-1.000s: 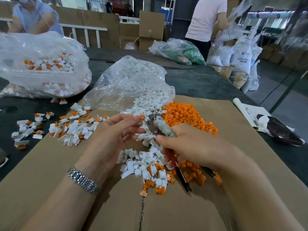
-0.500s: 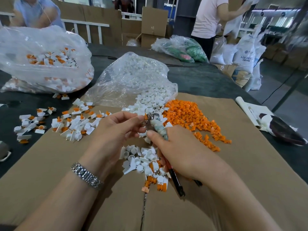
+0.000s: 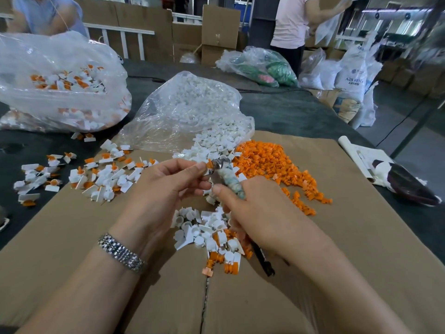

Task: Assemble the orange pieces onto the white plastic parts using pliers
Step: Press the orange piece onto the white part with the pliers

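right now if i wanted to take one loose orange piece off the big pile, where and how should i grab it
Probably pinch a stray at the orange pile's thin right fringe, coming straight down from above with thumb and fingertip across its sides. There the pieces lie singly on bare cardboard, so nothing crowds the fingers; the pile's heart is packed tight.

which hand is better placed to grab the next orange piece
Left, probably. The right hand grips the pliers, while the left hand only pinches a small part at their tip; the orange pile lies just beyond.
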